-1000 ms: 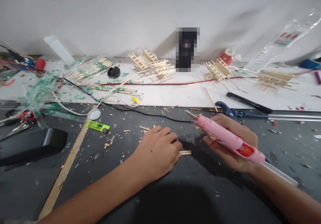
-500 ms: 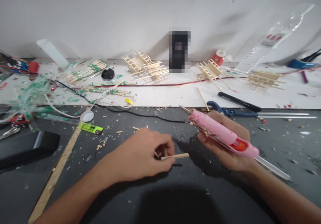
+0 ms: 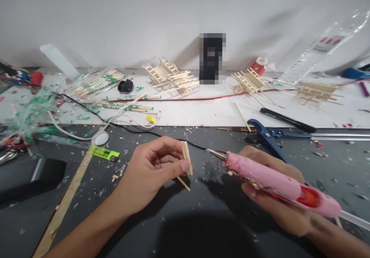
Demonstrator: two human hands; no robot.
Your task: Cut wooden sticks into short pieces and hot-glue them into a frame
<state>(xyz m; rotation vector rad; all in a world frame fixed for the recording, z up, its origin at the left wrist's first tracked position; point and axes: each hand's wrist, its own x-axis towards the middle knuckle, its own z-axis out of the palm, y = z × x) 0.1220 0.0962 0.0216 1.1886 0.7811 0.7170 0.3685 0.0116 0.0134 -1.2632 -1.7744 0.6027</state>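
Observation:
My left hand (image 3: 157,165) pinches a short piece of light wooden sticks (image 3: 186,157) between thumb and fingers, tilted nearly upright above the dark table. A thin loose stick (image 3: 183,183) pokes out below the thumb; whether the hand holds it or it rests beneath, I cannot tell. My right hand (image 3: 268,184) is wrapped around a pink hot glue gun (image 3: 268,181). Its metal nozzle points left toward the wooden piece, with a gap between them. A clear glue stick (image 3: 358,220) sticks out of the gun's rear. Part of the right hand's fingers is hidden behind the gun.
Small wooden cart models (image 3: 169,76) stand on the white strip along the wall. Blue-handled pliers (image 3: 268,134) and a black pen (image 3: 287,120) lie behind my right hand. A green lighter (image 3: 104,153), wood scraps and a black cable (image 3: 138,132) are at left.
My left hand has turned, raising the wooden piece from lying flat to nearly upright. The glue gun has come lower, its nozzle now nearer the piece's level. The view has shifted slightly.

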